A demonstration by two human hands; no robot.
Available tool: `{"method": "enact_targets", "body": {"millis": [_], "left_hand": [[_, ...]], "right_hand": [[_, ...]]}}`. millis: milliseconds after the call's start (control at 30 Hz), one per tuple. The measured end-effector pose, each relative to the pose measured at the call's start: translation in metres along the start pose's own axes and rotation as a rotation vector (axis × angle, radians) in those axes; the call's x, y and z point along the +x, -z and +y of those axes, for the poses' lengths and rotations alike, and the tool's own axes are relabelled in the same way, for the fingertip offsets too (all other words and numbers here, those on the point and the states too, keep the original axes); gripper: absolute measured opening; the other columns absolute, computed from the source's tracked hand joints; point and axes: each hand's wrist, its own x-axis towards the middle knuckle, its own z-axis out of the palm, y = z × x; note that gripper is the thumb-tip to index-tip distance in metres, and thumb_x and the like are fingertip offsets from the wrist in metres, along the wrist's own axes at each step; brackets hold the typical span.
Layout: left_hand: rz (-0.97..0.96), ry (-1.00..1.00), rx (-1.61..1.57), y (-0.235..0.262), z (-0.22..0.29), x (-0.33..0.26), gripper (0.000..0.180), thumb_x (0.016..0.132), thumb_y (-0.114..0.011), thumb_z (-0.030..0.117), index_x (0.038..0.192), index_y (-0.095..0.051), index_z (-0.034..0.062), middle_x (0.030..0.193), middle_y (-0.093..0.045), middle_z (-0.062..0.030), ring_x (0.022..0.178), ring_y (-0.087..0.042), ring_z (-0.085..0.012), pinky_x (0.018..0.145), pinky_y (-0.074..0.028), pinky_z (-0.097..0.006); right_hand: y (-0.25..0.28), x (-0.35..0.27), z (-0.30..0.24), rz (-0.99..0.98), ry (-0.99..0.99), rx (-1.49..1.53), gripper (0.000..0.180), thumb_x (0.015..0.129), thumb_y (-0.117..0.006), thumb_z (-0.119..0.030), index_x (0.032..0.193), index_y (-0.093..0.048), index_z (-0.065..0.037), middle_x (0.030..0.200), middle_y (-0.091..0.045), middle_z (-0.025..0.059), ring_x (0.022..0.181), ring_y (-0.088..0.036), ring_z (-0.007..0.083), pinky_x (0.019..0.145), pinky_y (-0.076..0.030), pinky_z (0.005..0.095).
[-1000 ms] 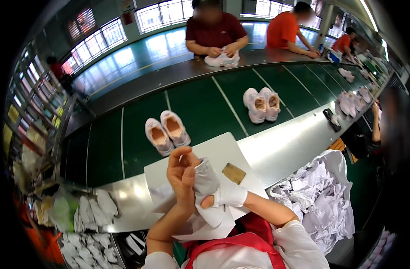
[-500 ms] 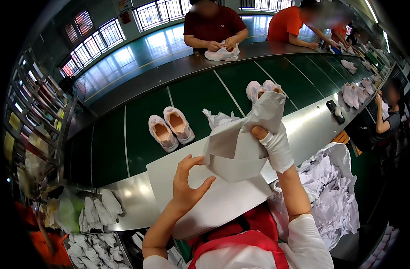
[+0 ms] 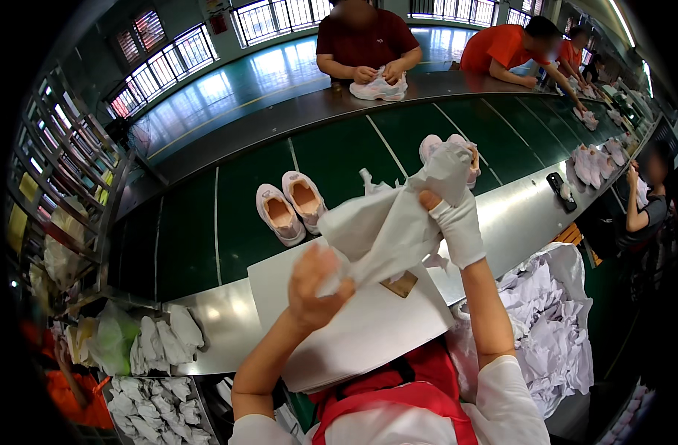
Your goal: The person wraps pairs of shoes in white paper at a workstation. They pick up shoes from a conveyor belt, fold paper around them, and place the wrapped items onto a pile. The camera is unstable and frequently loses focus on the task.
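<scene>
My right hand [image 3: 455,226], in a white fingerless covering, is closed on a crumpled sheet of white paper [image 3: 387,233], with the thumb pressed on top. The paper's bunched end points up and away, while its loose part spreads toward my left. My left hand [image 3: 316,291] is at that loose lower-left edge; motion blurs its fingers, so I cannot make out whether they grip it. Beneath both hands lies a stack of flat white paper [image 3: 339,352], with a small tan piece [image 3: 400,285] on it. Another crumpled paper [image 3: 374,182] is partly hidden behind the held sheet.
Pale pink shoes [image 3: 291,208] stand on the green conveyor belt [image 3: 183,237]; another pair [image 3: 431,146] is partly behind the paper. At right is a bag of crumpled paper [image 3: 543,326]; at left, wrapped paper bundles [image 3: 157,408]. Across the belt a person [image 3: 368,44] handles a shoe.
The sheet has gone from a wide, open fold to a narrower, more crumpled shape. My left hand has come up against its edge. The tan piece now shows. The whole view has shifted slightly.
</scene>
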Motion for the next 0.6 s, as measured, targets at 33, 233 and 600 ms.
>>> {"method": "enact_targets", "body": {"millis": [33, 233, 600], "left_hand": [[-0.158, -0.100, -0.045, 0.001, 0.000, -0.007, 0.023, 0.066, -0.071, 0.000, 0.085, -0.058, 0.0011, 0.128, -0.048, -0.0176, 0.110, -0.053, -0.0301, 0.098, -0.042, -0.045], [-0.620, 0.908, -0.797, 0.002, 0.010, -0.023, 0.080, 0.086, -0.064, 0.041, 0.144, -0.025, 0.0030, 0.145, -0.033, -0.0174, 0.129, -0.039, -0.0304, 0.108, -0.032, -0.043], [-0.230, 1.507, -1.581, -0.002, -0.034, -0.005, 0.094, 0.077, -0.058, 0.069, 0.143, -0.027, 0.0103, 0.137, -0.042, -0.0132, 0.129, -0.040, -0.0280, 0.105, -0.038, -0.043]], "right_hand": [[-0.001, 0.005, 0.003, 0.015, -0.029, 0.041, 0.050, 0.076, -0.079, -0.019, 0.117, -0.056, -0.004, 0.105, -0.063, 0.0043, 0.093, -0.057, 0.0132, 0.081, -0.048, 0.0266], [0.016, -0.004, 0.021, 0.146, 0.457, -0.393, 0.036, 0.079, -0.072, -0.006, 0.112, -0.057, -0.004, 0.105, -0.061, 0.0050, 0.093, -0.058, 0.0159, 0.082, -0.048, 0.0282], [-0.069, -0.054, 0.011, -0.924, 1.309, -0.732, 0.016, 0.070, -0.057, -0.021, 0.084, -0.056, -0.013, 0.076, -0.054, 0.0018, 0.070, -0.057, 0.0193, 0.064, -0.047, 0.0322]]}}
